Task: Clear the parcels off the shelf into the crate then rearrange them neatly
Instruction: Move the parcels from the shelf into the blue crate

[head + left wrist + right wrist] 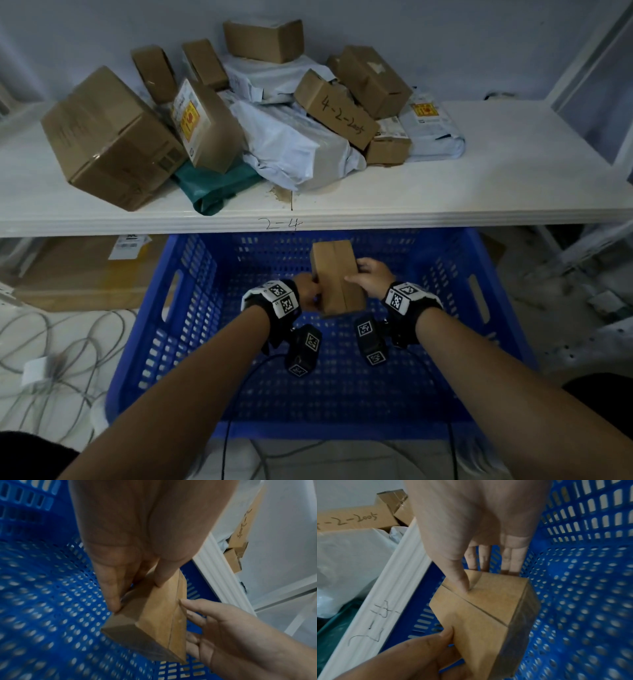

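Hands (337, 286) hold box (335, 274) — shelf (479, 192) overhangs crate (493, 308).

One blue crate (191, 274), one held box (337, 277), one green mailer (212, 186)

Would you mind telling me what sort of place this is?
Probably a parcel sorting or storage room: mixed parcels heaped on a white shelf hand-marked "2-4", with a blue crate below.

A pale bluish wall (445, 31) fills the top of the frame in dim, cool light. At the upper right stands a white frame (582, 61). Grey cables (68, 342) loop over the pale floor (20, 421) at the lower left, beside a white adapter (34, 371).
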Motion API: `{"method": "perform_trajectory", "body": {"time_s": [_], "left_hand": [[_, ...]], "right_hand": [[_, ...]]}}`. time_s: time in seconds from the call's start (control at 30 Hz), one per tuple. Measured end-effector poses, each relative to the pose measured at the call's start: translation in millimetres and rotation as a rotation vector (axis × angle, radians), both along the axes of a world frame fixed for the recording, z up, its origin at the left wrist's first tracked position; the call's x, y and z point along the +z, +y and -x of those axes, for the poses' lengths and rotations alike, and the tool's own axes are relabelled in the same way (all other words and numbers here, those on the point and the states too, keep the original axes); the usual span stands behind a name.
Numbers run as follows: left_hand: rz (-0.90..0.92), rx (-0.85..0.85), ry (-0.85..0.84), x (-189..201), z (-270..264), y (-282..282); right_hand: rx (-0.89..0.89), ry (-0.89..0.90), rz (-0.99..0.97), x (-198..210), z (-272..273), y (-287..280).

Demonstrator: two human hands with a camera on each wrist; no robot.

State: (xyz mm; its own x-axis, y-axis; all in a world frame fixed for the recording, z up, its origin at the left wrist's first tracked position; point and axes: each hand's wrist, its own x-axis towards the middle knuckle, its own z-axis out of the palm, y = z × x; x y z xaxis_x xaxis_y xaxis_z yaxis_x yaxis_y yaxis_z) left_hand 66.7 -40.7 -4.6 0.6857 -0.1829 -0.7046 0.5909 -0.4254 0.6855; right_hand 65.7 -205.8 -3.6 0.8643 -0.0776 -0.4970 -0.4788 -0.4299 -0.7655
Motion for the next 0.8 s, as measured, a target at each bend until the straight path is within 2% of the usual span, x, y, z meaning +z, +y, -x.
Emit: {"method": "perform_trajectory", "body": {"time_s": [0.1,0.2,0.33,0.43,0.6,0.8], "left_hand": [[-0.052,0.008,-0.02,-32,-13,-16],[-0.119,-0.034,-0.071,-47,-24,-35],[-0.189,-0.084,-0.036,-74,-42,-58],[-0.199,-0.125,-0.036,-101,-54,-77],[-0.086,-0.12,-0.017,-144,-67,-98],[-0.166,-0.157,-0.017,-140,-58,-87]], "right_hand": [[-0.013,0.03,0.043,-14,-5,-15],[-0.008,0.052,0.084,-32,-13,-30],[-0.023,0.054,0.127,-56,-23,-45],[-0.036,0.092,0.133,-74,-28,-60],[-0.082,0.13,0.091,-92,-40,-83],[-0.095,0.184,-0.007,-110,-37,-73]]}}
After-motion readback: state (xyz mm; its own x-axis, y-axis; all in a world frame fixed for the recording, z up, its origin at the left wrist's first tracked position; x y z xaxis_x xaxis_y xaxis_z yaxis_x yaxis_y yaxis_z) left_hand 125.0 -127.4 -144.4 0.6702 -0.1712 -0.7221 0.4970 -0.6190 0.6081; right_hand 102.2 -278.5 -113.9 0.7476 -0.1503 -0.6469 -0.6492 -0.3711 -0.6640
